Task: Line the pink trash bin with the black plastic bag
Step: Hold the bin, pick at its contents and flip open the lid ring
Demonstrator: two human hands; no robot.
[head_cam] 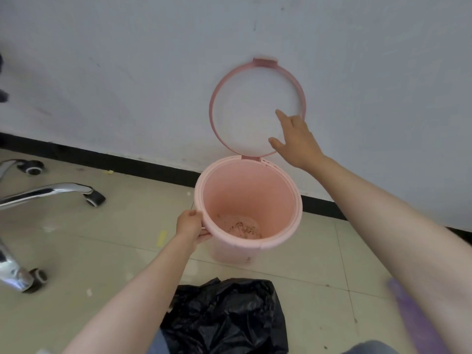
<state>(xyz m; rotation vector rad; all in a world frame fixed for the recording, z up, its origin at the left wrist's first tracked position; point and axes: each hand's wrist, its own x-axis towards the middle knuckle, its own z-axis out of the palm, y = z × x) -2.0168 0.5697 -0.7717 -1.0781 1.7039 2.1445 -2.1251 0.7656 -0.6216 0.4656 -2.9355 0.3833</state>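
At 6 o'clock, nearest, the crumpled glossy black bag lies on the tiled floor, untouched: lining hasn't begun. Beyond, centre, the round, smooth plastic pink bin stands empty apart from crumbs. The left hand grips its rim at 9 o'clock. Farther, the right hand, open and empty-fingered, reaches the raised hinged ring against the wall.

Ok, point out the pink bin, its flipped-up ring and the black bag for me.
pink bin (288, 223): head view, on the right side of its rim.
ring (217, 98): head view, on its left arc, against the wall.
black bag (229, 318): head view, on the crumpled middle, lying on the floor.
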